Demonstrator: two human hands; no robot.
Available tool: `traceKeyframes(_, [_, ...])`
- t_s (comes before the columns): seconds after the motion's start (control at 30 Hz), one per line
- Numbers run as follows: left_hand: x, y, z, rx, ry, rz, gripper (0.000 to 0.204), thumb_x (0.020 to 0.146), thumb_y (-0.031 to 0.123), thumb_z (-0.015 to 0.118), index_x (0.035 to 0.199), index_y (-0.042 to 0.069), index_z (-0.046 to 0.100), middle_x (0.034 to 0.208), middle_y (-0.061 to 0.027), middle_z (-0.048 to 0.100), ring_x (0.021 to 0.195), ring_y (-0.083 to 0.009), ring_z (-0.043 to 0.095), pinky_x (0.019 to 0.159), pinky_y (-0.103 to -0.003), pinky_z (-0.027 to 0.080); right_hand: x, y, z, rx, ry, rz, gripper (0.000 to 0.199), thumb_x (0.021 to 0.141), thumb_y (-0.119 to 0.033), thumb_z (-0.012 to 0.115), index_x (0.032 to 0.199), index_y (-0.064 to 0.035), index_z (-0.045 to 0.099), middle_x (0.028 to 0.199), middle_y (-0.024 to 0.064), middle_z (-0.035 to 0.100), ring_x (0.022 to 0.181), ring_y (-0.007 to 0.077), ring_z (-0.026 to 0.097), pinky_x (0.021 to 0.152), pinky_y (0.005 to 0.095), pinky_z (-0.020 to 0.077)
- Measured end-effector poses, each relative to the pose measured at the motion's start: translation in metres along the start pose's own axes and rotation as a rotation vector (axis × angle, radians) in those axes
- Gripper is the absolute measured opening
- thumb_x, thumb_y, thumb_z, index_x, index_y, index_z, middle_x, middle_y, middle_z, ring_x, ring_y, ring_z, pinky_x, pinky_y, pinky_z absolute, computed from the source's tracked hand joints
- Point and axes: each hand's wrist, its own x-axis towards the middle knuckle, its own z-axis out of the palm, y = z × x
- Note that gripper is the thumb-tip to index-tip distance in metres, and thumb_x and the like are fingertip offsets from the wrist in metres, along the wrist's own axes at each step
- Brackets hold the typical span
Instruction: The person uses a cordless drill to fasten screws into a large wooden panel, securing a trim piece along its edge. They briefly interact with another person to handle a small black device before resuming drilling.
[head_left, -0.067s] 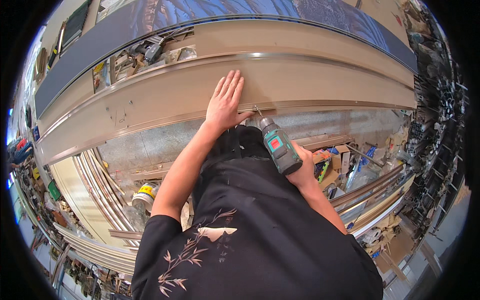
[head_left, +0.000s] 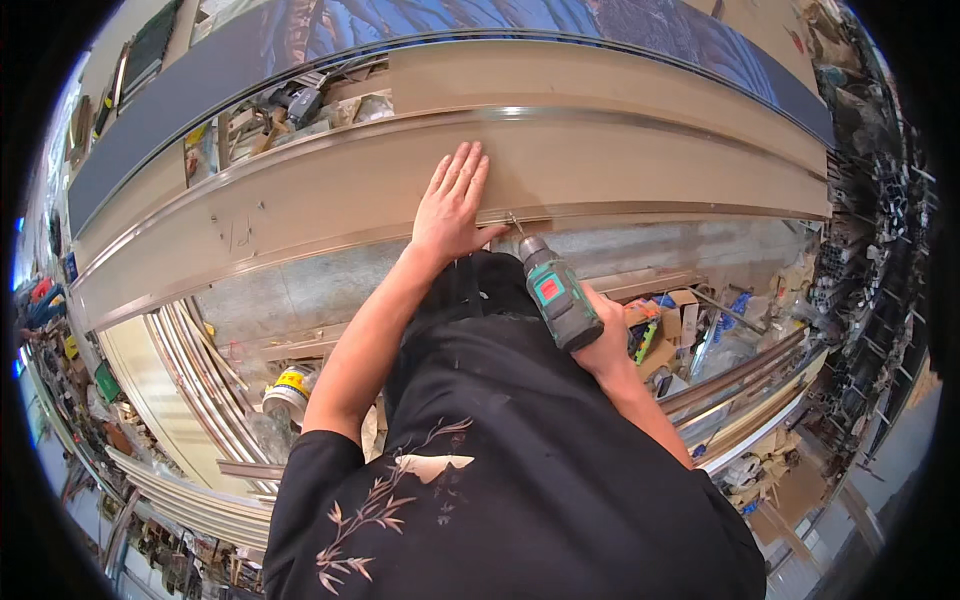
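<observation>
My left hand (head_left: 452, 207) lies flat on a long beige panel (head_left: 640, 172), its fingers stretched out and the thumb along the near edge. My right hand (head_left: 603, 345) is wrapped round the grip of a green and black cordless drill (head_left: 562, 297). The thin bit (head_left: 515, 221) points away from me and its tip meets the metal trim (head_left: 580, 209) on the panel's near edge, just right of my left thumb. Most of my right fingers are hidden behind the drill's body. Small loose metal bits (head_left: 240, 234) lie on the panel's left part.
Beyond the panel runs a dark board (head_left: 440, 22) with a blue pattern. Tools and scraps (head_left: 303, 107) show in a gap between the boards. A white bucket (head_left: 289, 391) with a yellow band and long strips (head_left: 197, 350) are at lower left. Cardboard boxes (head_left: 660, 352) stand at right.
</observation>
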Motion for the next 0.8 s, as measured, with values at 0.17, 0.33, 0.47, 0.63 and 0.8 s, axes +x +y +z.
traceKeyframes(0.17, [0.000, 0.005, -0.002, -0.031, -0.034, -0.012, 0.107, 0.074, 0.053, 0.083, 0.153, -0.007, 0.042, 0.167, -0.0226, 0.032, 0.158, -0.0345, 0.025, 0.129, -0.047, 0.021, 0.004, -0.016, 0.000, -0.070, -0.077, 0.083, 0.030, 0.078, -0.003, 0.075, 0.107, 0.0016, 0.068, 0.095, 0.0190, 0.073, 0.086, 0.0387, 0.073, 0.076, 0.0399, 0.0567])
traceKeyframes(0.33, [0.001, 0.006, -0.002, -0.088, -0.014, -0.007, 0.107, 0.073, 0.051, 0.083, 0.153, -0.007, 0.041, 0.167, -0.0229, 0.031, 0.158, -0.0342, 0.025, 0.130, -0.047, 0.021, 0.006, -0.023, 0.003, -0.141, -0.063, 0.083, 0.030, 0.079, -0.003, 0.075, 0.108, 0.0007, 0.069, 0.096, 0.0189, 0.073, 0.086, 0.0381, 0.073, 0.076, 0.0399, 0.0572])
traceKeyframes(0.47, [0.002, 0.007, -0.003, -0.108, -0.006, -0.006, 0.107, 0.073, 0.051, 0.083, 0.153, -0.007, 0.042, 0.167, -0.0232, 0.031, 0.158, -0.0336, 0.025, 0.130, -0.047, 0.020, 0.012, -0.034, 0.001, -0.151, -0.059, 0.098, 0.031, 0.080, -0.003, 0.075, 0.110, 0.0000, 0.069, 0.096, 0.0185, 0.073, 0.087, 0.0375, 0.073, 0.076, 0.0396, 0.0575])
traceKeyframes(0.63, [0.002, 0.007, -0.002, -0.130, -0.014, -0.012, 0.108, 0.073, 0.052, 0.083, 0.153, -0.007, 0.042, 0.166, -0.0227, 0.032, 0.157, -0.0338, 0.026, 0.130, -0.047, 0.020, 0.019, -0.042, -0.004, -0.202, -0.116, 0.161, 0.036, 0.077, -0.007, 0.080, 0.112, -0.0039, 0.069, 0.096, 0.0190, 0.074, 0.090, 0.0384, 0.074, 0.075, 0.0423, 0.0588])
traceKeyframes(0.8, [0.001, 0.007, -0.003, -0.144, -0.031, -0.019, 0.104, 0.073, 0.049, 0.083, 0.152, -0.006, 0.043, 0.165, -0.0224, 0.034, 0.157, -0.0340, 0.027, 0.130, -0.047, 0.021, 0.036, -0.061, -0.012, -0.283, -0.233, 0.337, 0.033, 0.079, -0.015, 0.080, 0.107, -0.0058, 0.066, 0.093, 0.0202, 0.074, 0.090, 0.0405, 0.073, 0.073, 0.0454, 0.0576])
